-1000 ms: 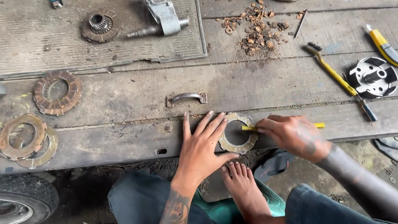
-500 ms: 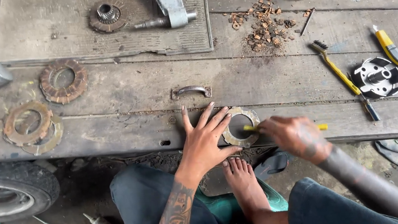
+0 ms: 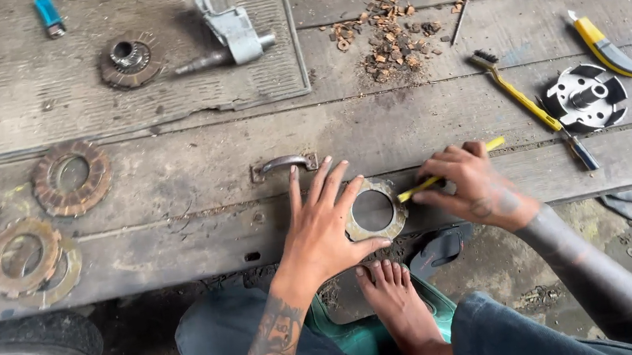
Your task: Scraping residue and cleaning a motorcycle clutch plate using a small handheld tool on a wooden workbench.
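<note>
a: item one, the thing in hand?
b: flat metal ring, lying at the near edge of the wooden worktop. left hand pressed flat on it, fingers spread, grip released, only pinning the ring down.

a: item two, the other hand?
b: right hand, grip clenched on a thin yellow-handled tool, its tip touching the ring's right rim.

a: state of the work?
b: judged mid-way. three similar rings lie well to the left, one rusty ring and a stacked pair (whether finished, cannot tell). a heap of brown scrapings sits further back.

a: sundries?
b: yellow wire brush, round slotted hub, grey ribbed mat bearing a toothed disc.
</note>
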